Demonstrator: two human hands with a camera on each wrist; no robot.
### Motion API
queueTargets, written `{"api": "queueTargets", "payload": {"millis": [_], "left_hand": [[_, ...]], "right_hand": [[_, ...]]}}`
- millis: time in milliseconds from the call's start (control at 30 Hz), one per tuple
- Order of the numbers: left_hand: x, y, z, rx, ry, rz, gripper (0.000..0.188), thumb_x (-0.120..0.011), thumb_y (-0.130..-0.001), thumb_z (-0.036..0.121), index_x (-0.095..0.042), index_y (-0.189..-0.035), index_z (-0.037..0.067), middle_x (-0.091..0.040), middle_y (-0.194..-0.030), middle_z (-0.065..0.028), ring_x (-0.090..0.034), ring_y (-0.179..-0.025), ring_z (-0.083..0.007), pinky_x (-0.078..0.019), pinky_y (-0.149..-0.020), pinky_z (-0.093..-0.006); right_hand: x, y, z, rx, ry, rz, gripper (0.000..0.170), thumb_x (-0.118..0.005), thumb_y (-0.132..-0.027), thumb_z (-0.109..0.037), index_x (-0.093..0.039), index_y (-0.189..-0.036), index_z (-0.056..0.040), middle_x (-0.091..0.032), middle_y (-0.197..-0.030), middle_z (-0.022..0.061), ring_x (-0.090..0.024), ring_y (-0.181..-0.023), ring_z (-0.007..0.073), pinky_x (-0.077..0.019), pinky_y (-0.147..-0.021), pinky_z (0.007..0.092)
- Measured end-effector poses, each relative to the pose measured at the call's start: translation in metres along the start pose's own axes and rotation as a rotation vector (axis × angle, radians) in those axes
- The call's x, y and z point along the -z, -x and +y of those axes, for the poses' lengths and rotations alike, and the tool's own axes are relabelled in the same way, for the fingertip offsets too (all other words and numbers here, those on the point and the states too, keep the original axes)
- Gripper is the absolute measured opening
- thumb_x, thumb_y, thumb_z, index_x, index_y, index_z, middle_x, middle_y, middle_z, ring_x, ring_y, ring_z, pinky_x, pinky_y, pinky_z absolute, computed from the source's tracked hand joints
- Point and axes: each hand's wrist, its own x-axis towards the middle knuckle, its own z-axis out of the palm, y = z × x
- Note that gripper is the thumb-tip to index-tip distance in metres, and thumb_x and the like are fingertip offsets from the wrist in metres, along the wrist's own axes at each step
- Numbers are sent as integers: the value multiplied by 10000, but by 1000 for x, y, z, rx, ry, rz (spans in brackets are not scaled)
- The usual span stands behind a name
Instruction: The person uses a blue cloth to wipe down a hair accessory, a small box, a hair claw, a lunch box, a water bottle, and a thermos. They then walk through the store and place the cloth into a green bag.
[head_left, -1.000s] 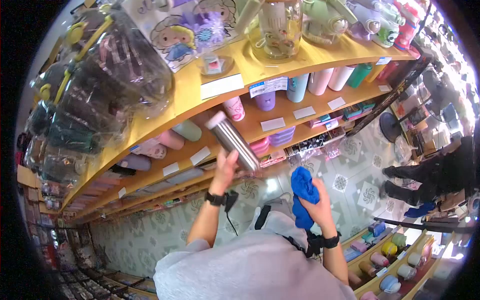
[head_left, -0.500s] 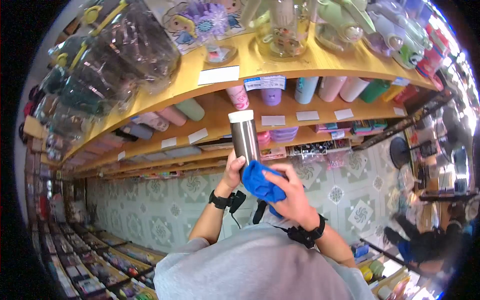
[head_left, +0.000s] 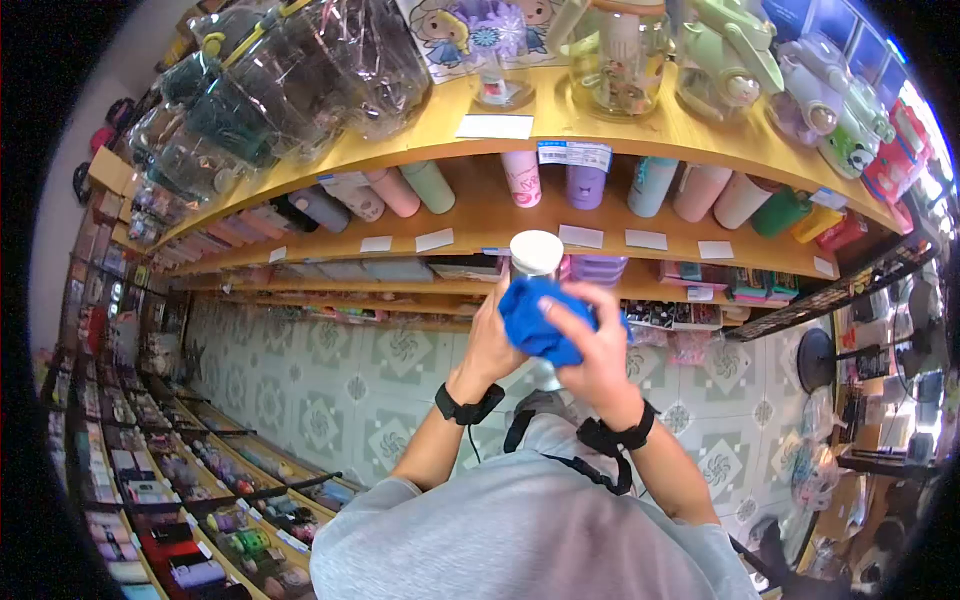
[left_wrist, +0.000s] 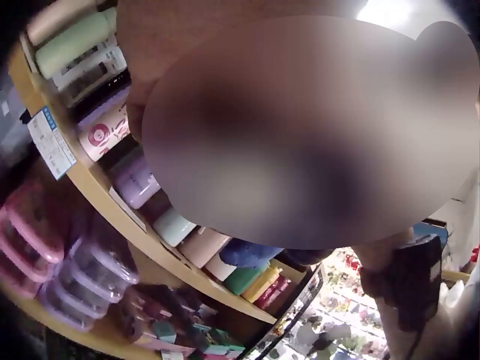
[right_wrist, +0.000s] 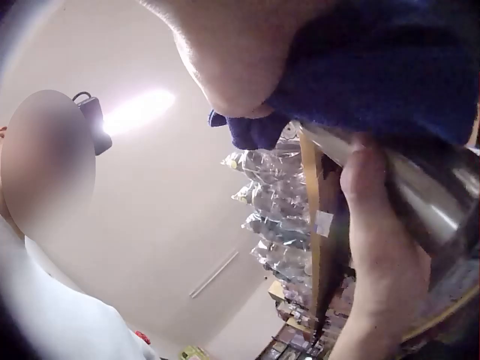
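A steel vacuum flask (right_wrist: 424, 184) with a white lid (head_left: 536, 250) stands nearly upright in front of the person's chest. My left hand (head_left: 490, 338) grips its side, and the thumb lies along the metal in the right wrist view. In my right hand (head_left: 603, 358) is a bunched blue cloth (head_left: 535, 322), held against the flask's body. The cloth hides most of the flask below the lid in the head view. A large blurred patch covers much of the left wrist view.
A curved wooden shelf (head_left: 480, 222) in front carries a row of tumblers, including a purple cup (head_left: 585, 186). Above are clear jugs (head_left: 618, 65) and plastic-wrapped bottles (head_left: 370, 70). Stacked purple containers (left_wrist: 86, 277) sit lower down. More stocked shelves (head_left: 235, 510) stand behind at left.
The right hand has brought the blue cloth from the right onto the flask and moved it up toward the lid. The flask has gone from tilted to nearly upright. The head view has shifted left.
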Motion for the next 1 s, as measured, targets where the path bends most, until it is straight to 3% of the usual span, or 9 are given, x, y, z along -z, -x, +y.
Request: {"api": "queueTargets", "payload": {"millis": [200,300,367,433,500,633,767,900,1000], "left_hand": [[12,12,-8,-105,-243,153,767,-777,-714,189,-405,-1354,-14,-578,-1170,-244,-561,-1060,-437,-469,-898,-455],[9,16,-30,-39,-103,182,698,-772,-715,159,-448,-1308,-19,-582,-1160,-246,-565,-1057,-433,-469,-905,-451],[8,13,-64,87,7,173,631,-793,-732,173,-492,-1251,-21,-632,-1110,-202,-625,-1010,-351,-489,-883,-408],[23,-9,-45,236,153,188,613,-805,-741,187,-505,-1235,-19,-654,-1085,-177,-650,-980,-303,-500,-864,-385],[32,-37,-35,97,61,402,594,-813,-751,192,-507,-1212,-22,-666,-1069,-170,-669,-944,-261,-518,-828,-378],[45,-89,-46,124,-2,472,628,-790,-789,180,-430,-1246,-55,-664,-1034,-180,-681,-901,-252,-539,-762,-360],[43,-124,-83,153,60,428,601,-765,-827,184,-406,-1244,-57,-666,-1012,-175,-684,-871,-223,-537,-736,-347],[29,-148,-152,103,24,451,631,-762,-834,269,-405,-1250,-43,-657,-1027,-192,-671,-902,-292,-526,-765,-380],[24,-157,-155,39,39,457,621,-750,-850,304,-420,-1264,-21,-627,-1070,-189,-635,-969,-282,-502,-831,-379]], "right_hand": [[-13,32,18,-112,-161,-181,650,-706,-584,26,-663,-1186,-215,-587,-1150,141,-609,-1028,365,-524,-851,423],[-12,30,22,-169,-135,-235,599,-701,-623,27,-651,-1191,-155,-591,-1157,147,-619,-1041,357,-524,-859,403],[-12,31,27,-286,-107,-269,574,-696,-645,27,-641,-1198,-120,-593,-1161,147,-617,-1048,352,-521,-868,396],[-13,36,35,-342,-96,-289,555,-693,-664,24,-632,-1204,-91,-594,-1164,148,-617,-1050,347,-517,-874,390],[-15,47,45,-334,-103,-299,542,-693,-679,18,-622,-1210,-67,-595,-1164,150,-618,-1047,342,-512,-879,386],[-10,49,35,-461,-136,-387,559,-707,-674,19,-612,-1220,-58,-605,-1136,141,-612,-1047,327,-503,-882,375],[-8,53,44,-499,-139,-353,594,-724,-656,30,-606,-1230,-64,-607,-1127,141,-609,-1040,329,-498,-888,365],[6,69,59,-571,-35,-317,601,-729,-652,28,-604,-1233,-63,-609,-1134,144,-607,-1048,332,-497,-899,367],[21,92,72,-653,-16,-254,604,-730,-650,25,-604,-1233,-66,-610,-1138,148,-605,-1051,338,-495,-911,375]]}}
